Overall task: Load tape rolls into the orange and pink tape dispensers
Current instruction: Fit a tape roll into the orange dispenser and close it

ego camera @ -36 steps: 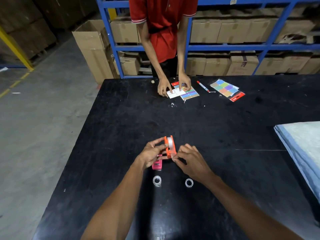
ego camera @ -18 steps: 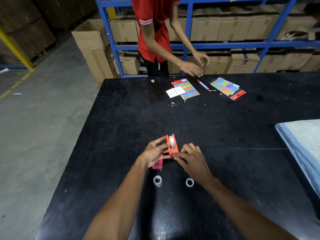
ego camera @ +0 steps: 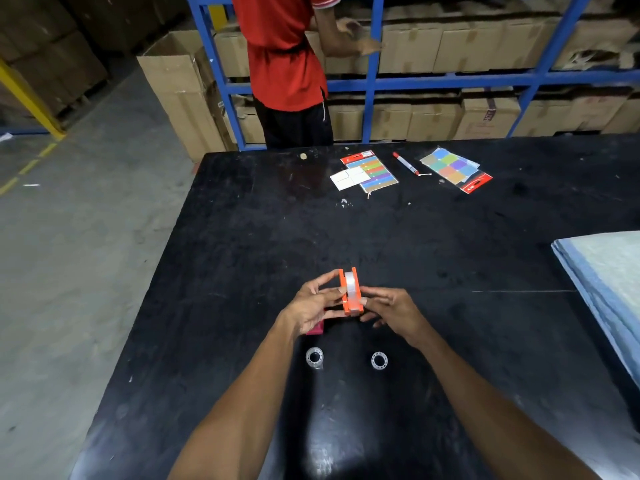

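You're pinching the orange dispenser (ego camera: pixel 348 295) between left hand (ego camera: pixel 311 306) and right hand (ego camera: pixel 391 311) fingertips; light, rigid plastic, slick tape roll (ego camera: pixel 353 289) inside, so grip the side walls.

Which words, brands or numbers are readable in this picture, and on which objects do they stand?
None can be read.
Red header of the striped colour-sheet pack: print too small.
Red header of the squared colour-sheet pack: white print, blurred.
Cardboard box on the shelf: dark label, illegible.
Orange dispenser, tape rolls: no text visible.
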Tool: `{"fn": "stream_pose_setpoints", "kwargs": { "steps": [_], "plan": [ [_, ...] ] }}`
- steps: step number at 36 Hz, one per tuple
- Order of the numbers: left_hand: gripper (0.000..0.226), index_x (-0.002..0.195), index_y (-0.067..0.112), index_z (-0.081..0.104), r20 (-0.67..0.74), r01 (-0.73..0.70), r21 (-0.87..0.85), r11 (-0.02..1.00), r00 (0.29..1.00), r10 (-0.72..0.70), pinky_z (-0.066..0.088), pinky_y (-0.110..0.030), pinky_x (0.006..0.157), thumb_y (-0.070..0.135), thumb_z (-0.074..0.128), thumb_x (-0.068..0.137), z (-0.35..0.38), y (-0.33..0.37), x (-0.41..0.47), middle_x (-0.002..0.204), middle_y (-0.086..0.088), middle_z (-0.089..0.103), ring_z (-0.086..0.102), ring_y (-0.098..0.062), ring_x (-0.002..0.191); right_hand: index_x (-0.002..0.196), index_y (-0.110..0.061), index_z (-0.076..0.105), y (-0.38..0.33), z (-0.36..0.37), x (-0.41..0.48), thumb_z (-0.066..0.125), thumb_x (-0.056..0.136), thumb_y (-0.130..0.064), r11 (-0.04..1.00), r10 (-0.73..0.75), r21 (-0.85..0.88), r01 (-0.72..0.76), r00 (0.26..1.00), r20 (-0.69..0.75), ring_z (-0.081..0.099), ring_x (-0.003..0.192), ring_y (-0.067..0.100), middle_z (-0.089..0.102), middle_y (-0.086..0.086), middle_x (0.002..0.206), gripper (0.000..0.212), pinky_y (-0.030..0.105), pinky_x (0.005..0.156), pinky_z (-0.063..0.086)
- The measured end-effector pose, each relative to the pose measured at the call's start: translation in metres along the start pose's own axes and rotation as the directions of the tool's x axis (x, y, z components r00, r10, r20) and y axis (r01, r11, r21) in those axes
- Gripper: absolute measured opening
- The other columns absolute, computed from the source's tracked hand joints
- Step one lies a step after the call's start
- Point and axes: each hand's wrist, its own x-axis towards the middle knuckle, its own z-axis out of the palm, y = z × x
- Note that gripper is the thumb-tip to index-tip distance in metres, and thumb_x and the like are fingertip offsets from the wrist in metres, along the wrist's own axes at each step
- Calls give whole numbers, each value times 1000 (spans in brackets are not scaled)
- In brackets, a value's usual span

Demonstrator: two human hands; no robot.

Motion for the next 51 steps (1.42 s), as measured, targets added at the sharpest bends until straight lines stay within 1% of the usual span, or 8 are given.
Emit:
{"fn": "stream_pose_setpoints", "kwargs": {
  "steps": [7,17,21,27,36,42,45,51],
  "plan": [
    [54,136,23,51,-87,-14,-46,999,996,10,62,-48,77,0,67,89,4,-22,12,121,-23,68,71,-36,99,132,-9,63,15,2,9,73,88,-6,995,73,67,-71,997,-32,68,58,15,77,17,83,45,21,50,52],
    [22,110,4,71,-444,29,142,989,895,37,59,-39,90,9,52,100,17,-69,54,104,-17,75,72,-24,83,127,-29,61,39,7,34,72,88,-4,995,57,-75,-61,997,-58,67,50,10,74,-6,61,48,25,48,57],
    [20,105,4,75,-498,114,298,948,866,52,58,-48,90,6,58,94,-4,-95,82,99,-16,77,73,-34,95,92,-45,73,56,12,43,70,87,-4,984,105,-139,-115,991,-78,67,54,19,76,13,72,41,29,51,58],
    [22,109,-10,69,-561,114,321,940,823,92,53,-40,92,-8,61,89,6,-85,75,101,-15,69,60,-23,87,92,-23,75,74,21,51,50,85,15,970,148,-185,-156,987,-55,66,45,13,73,15,67,46,21,42,53],
    [19,103,-4,74,-588,129,338,932,802,102,58,-36,84,-7,61,89,2,-101,88,99,-21,74,65,-22,83,100,-29,75,95,19,64,46,74,16,953,98,-277,-121,991,-96,69,52,25,76,13,70,60,24,46,52],
    [22,78,12,70,-600,183,348,920,797,69,59,-37,85,-6,62,87,2,-96,95,96,-20,75,68,-25,83,92,-28,75,84,20,62,54,87,-15,976,207,-33,-214,968,-143,63,48,17,71,7,66,25,24,46,50],
    [36,64,25,60,-617,211,413,886,780,102,59,-39,87,-3,66,84,-1,-96,100,95,-18,76,72,-31,90,72,-25,80,82,23,65,52,79,-28,956,291,86,-281,942,-165,58,46,27,69,10,58,29,28,47,47],
    [10,94,5,73,-594,224,462,858,797,112,54,-24,78,2,67,87,-1,-93,96,103,-13,75,71,-24,94,78,-22,78,78,24,61,50,77,-29,951,305,109,-290,937,-169,59,51,28,71,14,63,29,30,49,47]
  ]
}}
